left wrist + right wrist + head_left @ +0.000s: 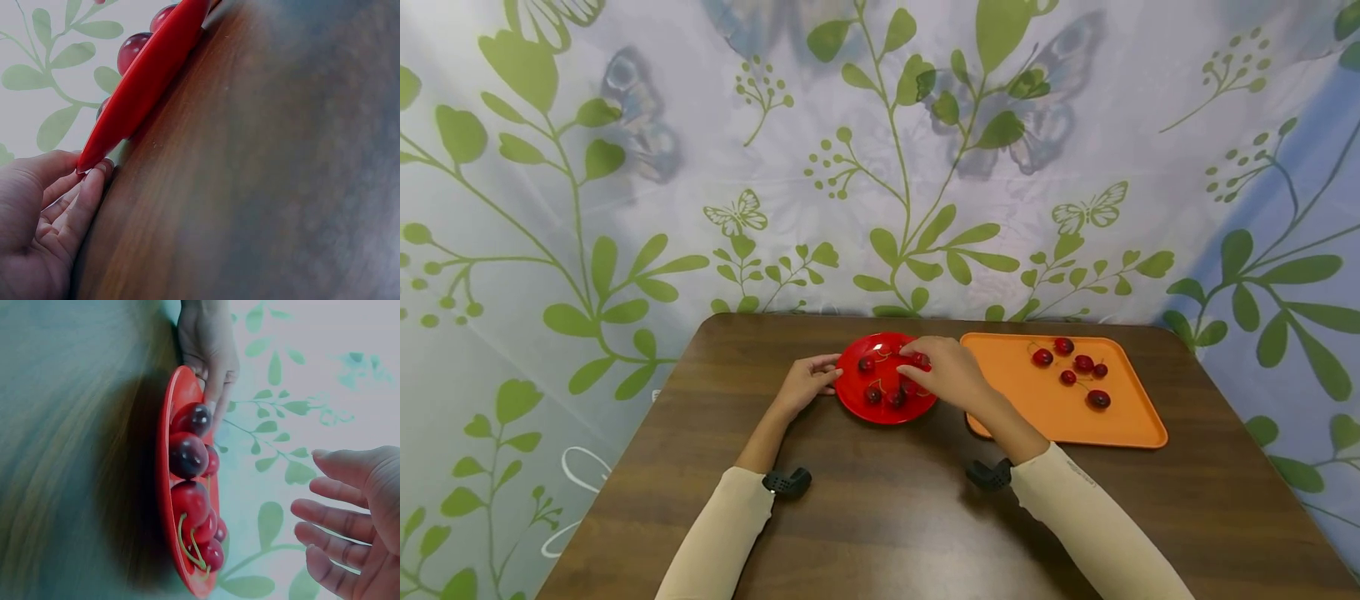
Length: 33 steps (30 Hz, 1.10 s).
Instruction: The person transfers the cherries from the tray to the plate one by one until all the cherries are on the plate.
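A round red plate (859, 402) holds several dark red cherries (873, 393), some with green stems (195, 547). My left hand (805, 382) pinches the plate's left rim, with the thumb on top and fingers beneath, as the left wrist view shows. That edge looks slightly raised in the left wrist view. Over the plate's right side hovers my right hand (951, 371). In the right wrist view this hand (350, 525) has its fingers apart and loosely bent, with nothing between them. It hides part of the plate in the head view.
An orange tray (1015, 400) lies just right of the plate, bearing several cherries (1083, 363) in its right half. Both sit near the far edge of the brown wooden table (880, 517). Behind the table hangs a leaf-and-butterfly patterned cloth (820, 217).
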Each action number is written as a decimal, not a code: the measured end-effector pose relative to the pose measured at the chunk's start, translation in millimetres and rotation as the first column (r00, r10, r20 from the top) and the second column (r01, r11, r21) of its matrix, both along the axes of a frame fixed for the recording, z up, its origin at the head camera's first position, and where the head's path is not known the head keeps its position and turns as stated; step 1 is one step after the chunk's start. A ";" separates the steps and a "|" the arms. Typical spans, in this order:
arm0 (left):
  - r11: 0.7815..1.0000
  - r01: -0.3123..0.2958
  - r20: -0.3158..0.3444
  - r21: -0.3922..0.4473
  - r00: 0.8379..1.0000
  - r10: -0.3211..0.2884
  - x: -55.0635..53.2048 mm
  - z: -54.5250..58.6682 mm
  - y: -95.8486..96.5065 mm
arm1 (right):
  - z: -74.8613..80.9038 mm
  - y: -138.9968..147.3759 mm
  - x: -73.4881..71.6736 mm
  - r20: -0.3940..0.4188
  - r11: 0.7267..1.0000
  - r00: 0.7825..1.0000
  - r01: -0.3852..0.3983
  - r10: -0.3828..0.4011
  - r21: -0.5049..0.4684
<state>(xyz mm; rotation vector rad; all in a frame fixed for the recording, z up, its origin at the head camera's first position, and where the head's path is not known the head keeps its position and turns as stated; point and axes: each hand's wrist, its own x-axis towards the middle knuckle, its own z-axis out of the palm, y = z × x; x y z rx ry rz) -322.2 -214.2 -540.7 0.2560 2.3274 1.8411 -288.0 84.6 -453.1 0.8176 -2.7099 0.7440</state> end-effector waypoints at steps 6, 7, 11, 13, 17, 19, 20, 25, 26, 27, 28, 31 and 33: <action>1.000 -0.024 -0.035 -0.006 0.999 0.024 -2.2 -6.9 -0.2 | 3.8 23.4 13.7 -0.008 0.999 0.999 0.038 -0.038 -0.039; 1.000 -0.026 -0.037 -0.007 0.999 0.026 -2.1 -6.5 -0.1 | 4.4 27.3 15.4 -0.014 0.998 0.999 0.044 -0.045 -0.046; 1.000 -0.023 -0.032 0.000 0.999 0.023 0.5 -0.8 -0.5 | 8.0 42.0 22.8 -0.016 0.996 0.998 0.066 -0.068 -0.067; 1.000 -0.011 -0.021 0.002 1.000 0.011 2.9 4.7 0.3 | 9.6 49.8 25.5 -0.014 0.995 0.997 0.072 -0.073 -0.072; 1.000 0.001 -0.004 0.006 1.000 -0.001 2.1 4.4 1.2 | 12.7 67.9 29.4 -0.016 0.992 0.996 0.091 -0.093 -0.083; 1.000 -0.007 -0.014 0.009 1.000 0.008 -2.0 -4.4 0.0 | 14.9 76.9 30.8 -0.024 0.991 0.994 0.102 -0.105 -0.085; 1.000 -0.014 -0.020 0.012 1.000 0.014 -2.6 -6.8 -0.3 | 15.9 81.2 31.4 -0.027 0.990 0.993 0.108 -0.111 -0.085; 0.999 -0.036 -0.037 0.005 0.999 0.036 -2.9 -8.9 0.5 | 18.2 103.6 35.3 -0.008 0.987 0.991 0.131 -0.132 -0.090; 0.999 -0.038 -0.037 0.004 0.999 0.038 -2.8 -8.9 0.4 | 18.0 108.4 36.1 -0.004 0.987 0.991 0.132 -0.133 -0.087; 0.999 -0.040 -0.037 0.002 0.999 0.040 -2.7 -9.0 0.3 | 17.6 113.3 36.7 0.003 0.987 0.991 0.136 -0.136 -0.082; 0.999 -0.042 -0.037 0.000 0.998 0.042 -2.6 -9.3 0.4 | 17.3 118.1 37.6 0.010 0.987 0.990 0.141 -0.140 -0.075; 0.999 -0.041 -0.042 0.002 0.998 0.041 -2.6 -10.3 -0.4 | 16.6 132.1 40.2 0.034 0.987 0.988 0.151 -0.150 -0.049; 0.999 -0.039 -0.045 0.006 0.998 0.039 -2.6 -11.0 -1.1 | 16.3 141.0 41.6 0.051 0.987 0.986 0.160 -0.158 -0.035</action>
